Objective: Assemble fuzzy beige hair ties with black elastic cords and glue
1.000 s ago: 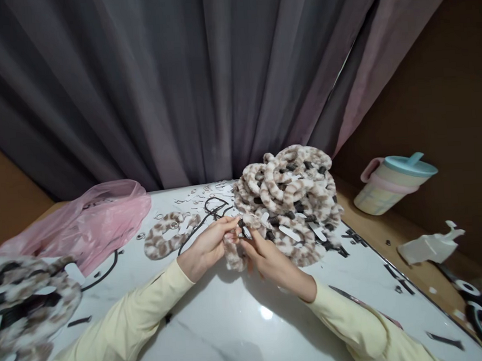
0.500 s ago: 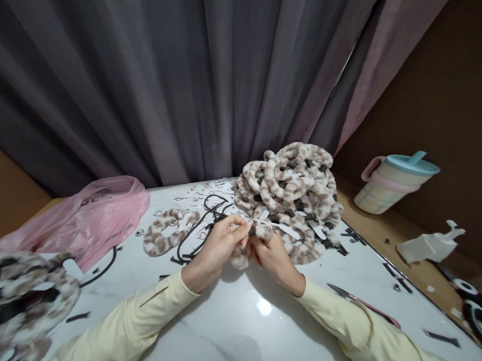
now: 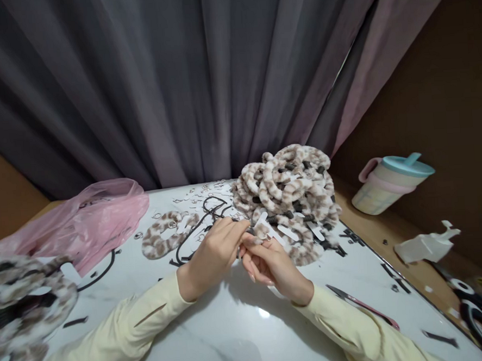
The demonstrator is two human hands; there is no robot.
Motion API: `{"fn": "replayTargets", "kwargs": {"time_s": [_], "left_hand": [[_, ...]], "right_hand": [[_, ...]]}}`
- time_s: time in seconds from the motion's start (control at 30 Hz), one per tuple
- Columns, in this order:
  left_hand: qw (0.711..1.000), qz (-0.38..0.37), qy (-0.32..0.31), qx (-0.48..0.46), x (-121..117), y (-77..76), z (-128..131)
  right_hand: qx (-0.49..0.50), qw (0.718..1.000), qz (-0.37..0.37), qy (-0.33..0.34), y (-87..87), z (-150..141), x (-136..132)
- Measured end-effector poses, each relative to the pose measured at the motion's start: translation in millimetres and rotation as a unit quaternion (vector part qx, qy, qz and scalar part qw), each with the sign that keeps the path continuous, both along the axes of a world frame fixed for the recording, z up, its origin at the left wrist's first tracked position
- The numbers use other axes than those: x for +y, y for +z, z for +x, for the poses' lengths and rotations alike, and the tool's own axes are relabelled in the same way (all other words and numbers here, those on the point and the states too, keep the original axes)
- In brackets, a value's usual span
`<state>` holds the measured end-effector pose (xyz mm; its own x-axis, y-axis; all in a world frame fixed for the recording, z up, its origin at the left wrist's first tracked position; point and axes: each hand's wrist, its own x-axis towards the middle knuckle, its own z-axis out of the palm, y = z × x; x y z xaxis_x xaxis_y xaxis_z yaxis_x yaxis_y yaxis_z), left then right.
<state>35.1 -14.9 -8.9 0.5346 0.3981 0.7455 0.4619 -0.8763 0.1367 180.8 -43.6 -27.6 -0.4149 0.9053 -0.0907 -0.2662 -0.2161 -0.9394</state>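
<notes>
Here at mid-frame, the left hand (image 3: 213, 253) pinches a dark band (image 3: 250, 230) on a fluffy piece (image 3: 261, 231); the right hand (image 3: 276, 265) closes thumb and forefinger just beside it, other fingers curled; gripped from both sides, the band probably can't twist; exact fingertip contact is hard to tell; the furry pile (image 3: 286, 186) sits right behind, on the tabletop (image 3: 217, 329), likely for easy reach; pink-handled tool (image 3: 365, 308) lies lower right, clear of the fingers.

Plastic bag (image 3: 116, 210) — plain translucent pink
</notes>
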Motion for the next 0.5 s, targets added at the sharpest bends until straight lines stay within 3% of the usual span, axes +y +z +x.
{"fn": "replayTargets", "kwargs": {"time_s": [0.1,0.27,0.5], "left_hand": [[1.0,-0.02,-0.009,-0.003,-0.3,4.3,0.7],[0.998,-0.059,0.006,-0.022,0.2,3.6,1.9],[0.998,-0.047,0.029,-0.021,12.6,-0.6,-2.7]], "right_hand": [[0.032,0.999,-0.01,0.024,2.2,2.4,0.6],[-0.025,0.999,0.021,0.038,2.6,-2.2,-0.9],[-0.171,0.981,0.079,-0.045,8.2,-5.9,-6.3]]}}
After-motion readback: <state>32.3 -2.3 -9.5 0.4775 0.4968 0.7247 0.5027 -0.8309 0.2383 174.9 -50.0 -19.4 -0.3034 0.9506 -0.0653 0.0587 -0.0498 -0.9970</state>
